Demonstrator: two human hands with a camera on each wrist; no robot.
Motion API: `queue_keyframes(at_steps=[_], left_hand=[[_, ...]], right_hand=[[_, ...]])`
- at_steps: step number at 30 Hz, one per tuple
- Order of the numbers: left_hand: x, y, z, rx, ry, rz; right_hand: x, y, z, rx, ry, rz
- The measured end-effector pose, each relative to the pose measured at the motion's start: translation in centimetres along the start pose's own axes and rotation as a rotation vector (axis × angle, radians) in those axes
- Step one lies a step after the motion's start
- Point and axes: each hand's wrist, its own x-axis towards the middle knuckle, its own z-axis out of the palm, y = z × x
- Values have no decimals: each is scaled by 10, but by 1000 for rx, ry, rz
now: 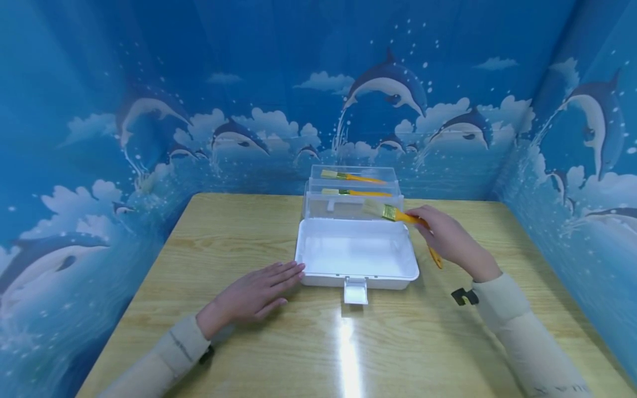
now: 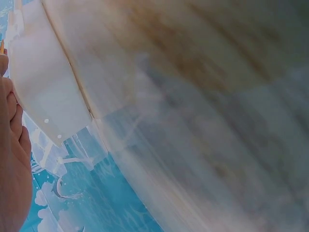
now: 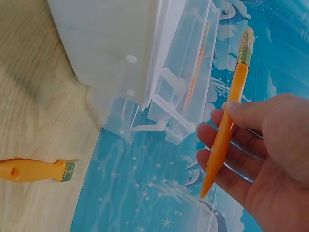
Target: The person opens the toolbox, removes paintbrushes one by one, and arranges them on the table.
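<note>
My right hand (image 1: 448,235) pinches a paintbrush (image 3: 227,121) with an orange handle between thumb and fingers. Its pale bristles point left, over the back right of a white storage box (image 1: 355,280). The box stands with its clear tiered trays (image 3: 178,87) folded out behind the base. One brush lies in the upper tray (image 1: 365,178) and another brush (image 1: 368,193) in the tray below. My left hand (image 1: 251,293) lies with straight fingers, fingertips at the box's front left corner; in the left wrist view that hand (image 2: 14,159) fills the left edge.
Another orange-handled brush (image 3: 36,170) lies on the wooden table (image 1: 239,232) just right of the box, partly hidden by my right hand in the head view. A latch flap (image 1: 355,292) hangs at the box's front. Blue dolphin-print cloth (image 1: 278,99) walls the back and sides.
</note>
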Motion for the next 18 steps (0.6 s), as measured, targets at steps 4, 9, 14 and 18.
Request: queue_keyframes(at_steps=[4,9,14,18], left_hand=[[0,1,-1,2,-9,-2],[0,1,-2,3,-10,-4],[1,1,-2,-2,10,4],[1,1,-1,-2,6,2]], right_hand=[[-2,2,-1,9,9,8],[-5,4,-2,19,17,23],[-7,8,-1,34,32,29],[-9,12,-1,39,54,23]])
